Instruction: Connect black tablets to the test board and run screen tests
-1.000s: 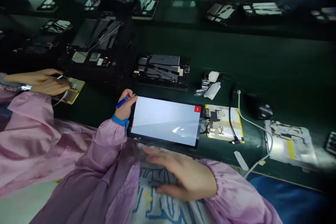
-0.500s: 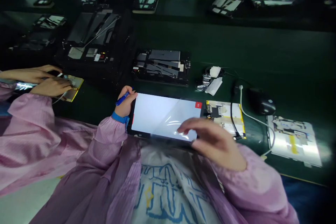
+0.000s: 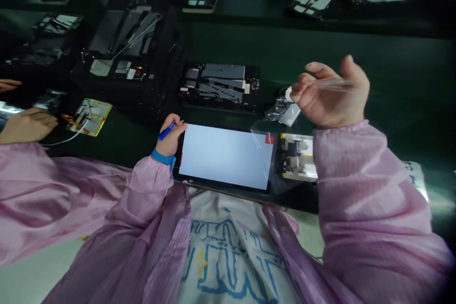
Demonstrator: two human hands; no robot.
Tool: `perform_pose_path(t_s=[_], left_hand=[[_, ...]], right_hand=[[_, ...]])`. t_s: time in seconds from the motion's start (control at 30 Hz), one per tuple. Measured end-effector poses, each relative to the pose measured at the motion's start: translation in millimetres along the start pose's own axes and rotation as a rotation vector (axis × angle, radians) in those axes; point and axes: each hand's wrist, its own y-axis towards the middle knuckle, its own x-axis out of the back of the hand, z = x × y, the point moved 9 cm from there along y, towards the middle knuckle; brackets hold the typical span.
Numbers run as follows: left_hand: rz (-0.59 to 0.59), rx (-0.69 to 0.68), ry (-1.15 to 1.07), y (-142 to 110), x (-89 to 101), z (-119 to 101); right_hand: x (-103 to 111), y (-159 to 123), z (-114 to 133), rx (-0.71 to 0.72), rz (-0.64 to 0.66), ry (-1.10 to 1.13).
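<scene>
A tablet [image 3: 224, 156] with a lit white screen lies flat on the green bench in front of me. My left hand [image 3: 171, 138] rests on its left edge, fingers curled round a blue pen [image 3: 166, 131]. My right hand [image 3: 329, 92] is raised above the bench to the right, fingers pinched on a clear protective film [image 3: 270, 152] that hangs down towards the tablet's right end. A yellow-taped circuit board [image 3: 297, 163] lies just right of the tablet, partly hidden by my right sleeve.
An opened tablet chassis [image 3: 219, 84] lies behind the tablet, with more opened units [image 3: 121, 47] farther back left. White scraps [image 3: 287, 111] sit near my right hand. At far left another person's hand [image 3: 24, 126] works by a small yellow board [image 3: 89, 116].
My right hand went from my lap to the screen's lower right, then rose up and right, lifting the clear film off the tablet. The left hand stayed put.
</scene>
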Motion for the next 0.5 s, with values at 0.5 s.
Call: perform_pose_path(t_s=[0.5], left_hand=[[-0.035, 0.005, 0.102, -5.4, 1.0, -2.4]], right_hand=[[-14.1, -15.4, 1.0, -0.082, -0.181, -0.158]])
